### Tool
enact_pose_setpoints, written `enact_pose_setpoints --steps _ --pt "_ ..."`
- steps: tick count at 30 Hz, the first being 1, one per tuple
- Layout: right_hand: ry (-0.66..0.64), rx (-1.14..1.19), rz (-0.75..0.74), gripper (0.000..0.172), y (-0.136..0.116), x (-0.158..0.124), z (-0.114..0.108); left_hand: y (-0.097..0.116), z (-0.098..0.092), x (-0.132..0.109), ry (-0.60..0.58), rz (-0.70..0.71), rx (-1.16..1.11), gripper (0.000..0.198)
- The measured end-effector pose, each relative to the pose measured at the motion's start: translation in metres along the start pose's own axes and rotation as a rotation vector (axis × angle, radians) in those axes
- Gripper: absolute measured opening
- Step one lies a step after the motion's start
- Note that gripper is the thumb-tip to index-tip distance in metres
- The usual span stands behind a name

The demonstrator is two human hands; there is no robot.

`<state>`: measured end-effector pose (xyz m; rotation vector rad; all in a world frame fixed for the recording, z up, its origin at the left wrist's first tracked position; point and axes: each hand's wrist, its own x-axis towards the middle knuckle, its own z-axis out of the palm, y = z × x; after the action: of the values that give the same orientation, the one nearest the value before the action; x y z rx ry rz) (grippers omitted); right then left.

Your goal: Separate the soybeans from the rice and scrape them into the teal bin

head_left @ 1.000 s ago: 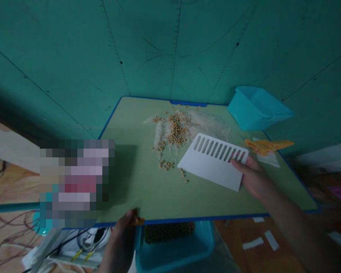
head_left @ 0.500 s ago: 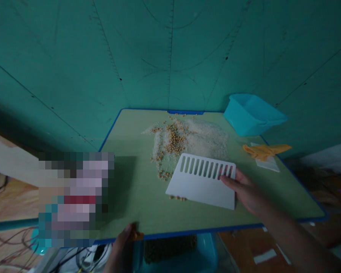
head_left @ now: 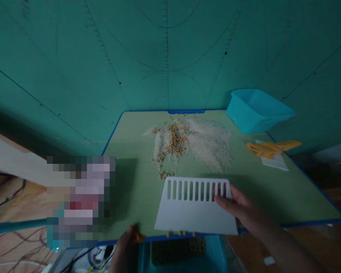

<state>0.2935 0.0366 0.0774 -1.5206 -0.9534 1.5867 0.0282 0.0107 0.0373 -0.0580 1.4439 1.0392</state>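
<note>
Tabletop (head_left: 127,136), pale green, spreads before the left hand (head_left: 123,242) and right hand (head_left: 241,208), with a turquoise bin (head_left: 244,116) beyond the right and a turquoise tub (head_left: 217,258) below, between them. The right hand grips a white slotted scraper (head_left: 193,216) to its left; the left rests at the tabletop's near edge by an orange scrap (head_left: 139,237), whether holding it I cannot tell. Past both lie white grains (head_left: 211,142) and tan beans (head_left: 175,140), some beans along the scraper's near edge.

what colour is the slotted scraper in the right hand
The slotted scraper is white, seen best in the head view.
</note>
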Motion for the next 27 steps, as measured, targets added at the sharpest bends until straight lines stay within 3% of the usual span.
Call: enact_pose_setpoints --steps 8,14,19,23,27 --pt "0.030 0.015 -0.065 0.029 0.010 -0.006 0.009 -0.001 -0.001 0.003 -0.041 -0.024 -0.042 0.023" --pt "-0.102 -0.064 -0.004 0.032 0.004 -0.011 0.009 -0.003 0.003 0.000 -0.073 -0.049 -0.131 0.019" --pt "-0.209 -0.240 -0.055 0.028 0.002 -0.010 0.008 0.002 0.019 -0.013 0.021 -0.040 -0.189 0.013" --pt "-0.200 -0.198 -0.042 0.028 0.002 -0.009 0.008 0.003 0.018 -0.012 0.064 -0.033 -0.189 0.004" --pt "-0.108 -0.029 0.010 0.031 0.001 -0.009 0.011 -0.001 0.005 -0.002 -0.011 -0.082 -0.133 0.018"
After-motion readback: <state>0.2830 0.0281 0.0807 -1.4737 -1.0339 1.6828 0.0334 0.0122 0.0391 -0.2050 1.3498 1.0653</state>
